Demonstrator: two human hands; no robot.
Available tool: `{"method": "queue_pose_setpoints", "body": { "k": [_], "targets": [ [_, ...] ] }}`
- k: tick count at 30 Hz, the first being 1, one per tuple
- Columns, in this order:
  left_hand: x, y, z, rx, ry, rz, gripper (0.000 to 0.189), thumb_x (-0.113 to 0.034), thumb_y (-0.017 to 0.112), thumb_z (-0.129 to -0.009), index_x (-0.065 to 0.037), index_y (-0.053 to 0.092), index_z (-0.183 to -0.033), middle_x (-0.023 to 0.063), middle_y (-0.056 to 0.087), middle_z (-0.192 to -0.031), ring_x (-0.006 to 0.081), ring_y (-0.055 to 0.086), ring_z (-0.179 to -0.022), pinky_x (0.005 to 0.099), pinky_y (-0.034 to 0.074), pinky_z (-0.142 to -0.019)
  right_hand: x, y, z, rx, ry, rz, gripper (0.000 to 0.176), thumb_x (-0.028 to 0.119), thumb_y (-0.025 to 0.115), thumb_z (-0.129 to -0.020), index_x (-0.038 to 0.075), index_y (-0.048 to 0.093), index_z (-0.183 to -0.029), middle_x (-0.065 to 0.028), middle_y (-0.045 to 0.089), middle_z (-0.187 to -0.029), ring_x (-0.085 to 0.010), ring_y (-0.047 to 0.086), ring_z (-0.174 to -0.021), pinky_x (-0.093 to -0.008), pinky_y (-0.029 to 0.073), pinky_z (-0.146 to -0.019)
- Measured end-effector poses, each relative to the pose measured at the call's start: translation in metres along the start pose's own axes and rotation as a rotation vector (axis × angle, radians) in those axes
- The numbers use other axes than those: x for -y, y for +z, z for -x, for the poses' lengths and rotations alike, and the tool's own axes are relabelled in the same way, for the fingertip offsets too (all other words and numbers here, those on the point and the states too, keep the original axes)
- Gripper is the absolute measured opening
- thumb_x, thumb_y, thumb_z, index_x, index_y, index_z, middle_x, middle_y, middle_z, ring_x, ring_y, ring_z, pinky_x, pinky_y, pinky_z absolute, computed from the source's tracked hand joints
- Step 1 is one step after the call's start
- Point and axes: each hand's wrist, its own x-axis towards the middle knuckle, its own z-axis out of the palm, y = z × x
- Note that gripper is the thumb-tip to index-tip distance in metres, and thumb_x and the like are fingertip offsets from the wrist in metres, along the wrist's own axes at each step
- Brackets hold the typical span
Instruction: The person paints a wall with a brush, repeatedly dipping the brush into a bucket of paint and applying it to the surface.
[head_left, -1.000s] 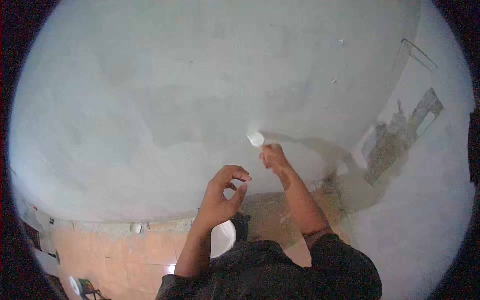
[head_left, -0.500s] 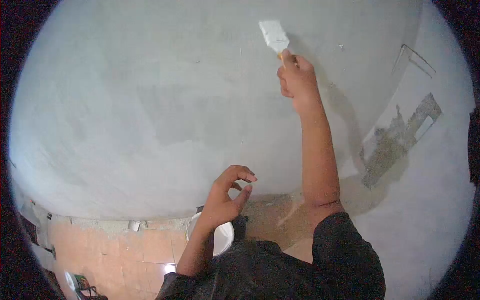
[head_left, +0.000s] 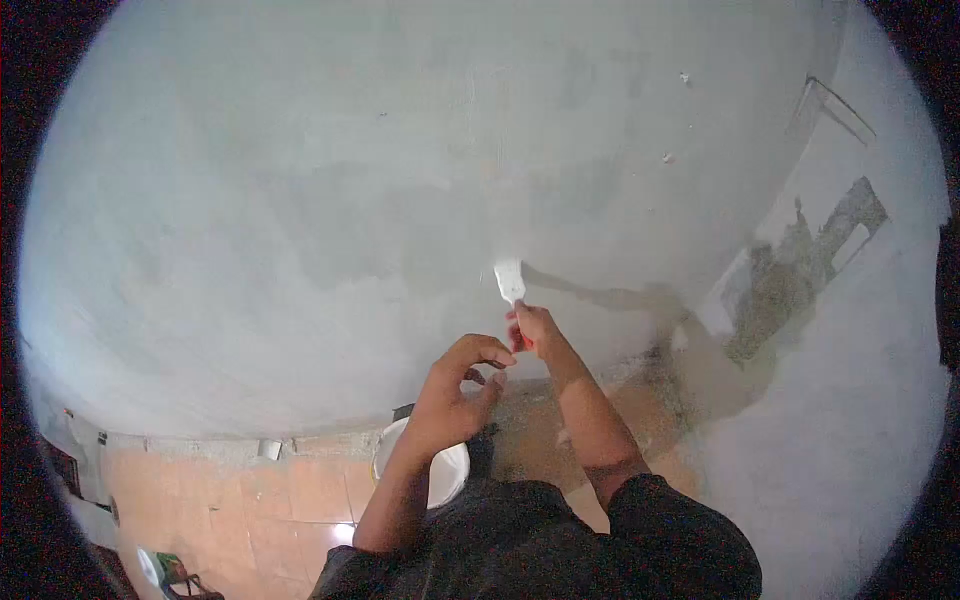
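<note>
Evidently, brush (head_left: 510, 280) in right hand (head_left: 532, 328), bucket (head_left: 448, 475) below.

Orange tiled floor (head_left: 240, 500) bears a white bucket (head_left: 452, 474) and, at lower left, a green-and-white object (head_left: 165, 568), identity unclear.

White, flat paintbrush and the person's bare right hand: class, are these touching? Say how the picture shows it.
Touching. The head view shows the right hand closed around the lower end of the paintbrush.
</note>
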Motion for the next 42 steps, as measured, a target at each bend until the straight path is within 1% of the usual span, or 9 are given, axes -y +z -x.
{"method": "queue_pose_setpoints", "body": {
  "k": [11,19,23,25,27,28,31,38,42],
  "targets": [
    [-0.018,-0.004,-0.004,-0.026,0.05,-0.051,0.022,0.003,0.06,-0.083,-0.011,0.059,-0.1,0.0044,0.059,-0.109,0.0181,0.058,-0.103,0.0332,0.047,-0.082,0.159,-0.013,0.068,0.156,-0.154,-0.093,0.019,0.021,0.052,-0.09,0.007,0.054,-0.078,0.0053,0.04,-0.051,-0.0052,0.029,-0.035,-0.0228,0.02,-0.032],
    [-0.022,-0.006,0.002,-0.056,0.099,-0.052,0.023,0.004,0.061,-0.083,-0.012,0.06,-0.1,0.0049,0.06,-0.11,0.018,0.058,-0.104,0.0327,0.047,-0.082,0.319,-0.006,0.152,0.281,-0.543,0.042,0.02,0.018,0.046,-0.092,0.004,0.053,-0.079,0.0055,0.037,-0.049,-0.0044,0.023,-0.033,-0.0222,0.018,-0.031],
    [-0.018,-0.003,-0.002,-0.058,0.11,-0.027,0.022,0.003,0.061,-0.083,-0.012,0.06,-0.1,0.0053,0.06,-0.111,0.0181,0.057,-0.104,0.0328,0.047,-0.082,0.359,0.003,0.188,0.065,-0.77,0.19,0.025,0.023,0.049,-0.092,0.001,0.059,-0.084,0.0031,0.042,-0.049,-0.0061,0.03,-0.036,-0.0228,0.023,-0.035],
    [-0.02,-0.005,-0.002,-0.054,0.098,-0.036,0.022,0.002,0.061,-0.084,-0.012,0.06,-0.1,0.0054,0.06,-0.111,0.0181,0.057,-0.104,0.033,0.046,-0.082,0.364,0.003,0.191,-0.065,-0.863,0.402,0.028,0.024,0.051,-0.091,0.0,0.061,-0.084,0.0011,0.045,-0.05,-0.0076,0.037,-0.038,-0.0245,0.028,-0.037],
    [-0.017,-0.008,0.0,-0.052,0.084,-0.037,0.021,0.001,0.061,-0.084,-0.012,0.06,-0.1,0.0054,0.06,-0.111,0.018,0.057,-0.104,0.0332,0.046,-0.083,0.358,0.002,0.186,-0.598,-1.2,1.047,0.032,0.027,0.055,-0.09,-0.003,0.066,-0.086,-0.0064,0.056,-0.056,-0.0156,0.052,-0.047,-0.0319,0.041,-0.048],
    [-0.011,-0.011,0.002,-0.054,0.108,-0.03,0.021,0.001,0.061,-0.084,-0.01,0.06,-0.101,0.006,0.06,-0.109,0.0175,0.058,-0.101,0.0324,0.047,-0.08,0.353,0.002,0.182,-0.687,-1.24,1.067,0.029,0.028,0.059,-0.089,0.0,0.069,-0.086,-0.0138,0.062,-0.064,-0.0263,0.06,-0.057,-0.0393,0.047,-0.061],
    [-0.004,-0.002,0.013,-0.062,0.126,-0.017,0.021,0.0,0.061,-0.084,-0.009,0.061,-0.102,0.0066,0.06,-0.107,0.0172,0.059,-0.098,0.0315,0.048,-0.077,0.324,-0.005,0.185,-0.842,-1.493,1.052,0.025,0.027,0.062,-0.087,0.005,0.071,-0.094,-0.0173,0.064,-0.068,-0.0324,0.062,-0.061,-0.0415,0.048,-0.062],
    [-0.008,-0.012,0.013,-0.027,0.057,0.022,0.025,0.005,0.06,-0.082,-0.011,0.059,-0.102,0.0048,0.059,-0.11,0.0171,0.056,-0.105,0.0332,0.045,-0.085,0.274,0.026,0.147,-0.917,-1.341,1.203,0.018,0.014,0.061,-0.083,0.006,0.069,-0.097,-0.0187,0.065,-0.073,-0.0356,0.065,-0.071,-0.0461,0.051,-0.066],
    [-0.003,-0.013,0.011,-0.02,0.04,0.023,0.024,0.005,0.06,-0.083,-0.011,0.059,-0.102,0.0051,0.059,-0.111,0.0174,0.056,-0.105,0.0332,0.045,-0.085,0.226,0.024,0.129,-0.601,-1.163,1.403,0.017,0.002,0.057,-0.076,-0.003,0.06,-0.092,-0.0204,0.064,-0.079,-0.0368,0.066,-0.077,-0.0485,0.052,-0.066]
  ]
}}
